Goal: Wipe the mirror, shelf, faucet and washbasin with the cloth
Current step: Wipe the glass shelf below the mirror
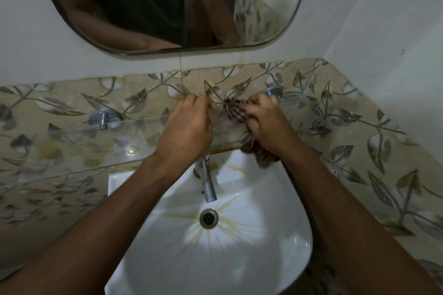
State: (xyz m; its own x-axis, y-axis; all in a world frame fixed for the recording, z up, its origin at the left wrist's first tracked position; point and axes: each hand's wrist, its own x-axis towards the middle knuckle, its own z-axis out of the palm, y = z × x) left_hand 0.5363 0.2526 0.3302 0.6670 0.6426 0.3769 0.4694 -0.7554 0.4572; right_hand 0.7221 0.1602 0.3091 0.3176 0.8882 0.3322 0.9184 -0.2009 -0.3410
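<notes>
A dark checked cloth (pixel 236 111) lies bunched on the glass shelf (pixel 72 143), with one end hanging over the shelf's front edge above the washbasin (pixel 263 235). My right hand (pixel 268 124) presses on the cloth and grips it. My left hand (pixel 185 127) hovers over the shelf just left of the cloth, fingers pinched together; I cannot tell whether it holds a corner. The steel faucet (pixel 208 184) juts out below my left wrist. The mirror (pixel 167 2) hangs above and reflects a person's arms and dark shirt.
Two round metal brackets (pixel 103 118) (pixel 273 92) hold the shelf against leaf-patterned tiles. The basin has yellowish stains around the drain (pixel 208 218). A white side wall (pixel 395 31) closes the corner on the right.
</notes>
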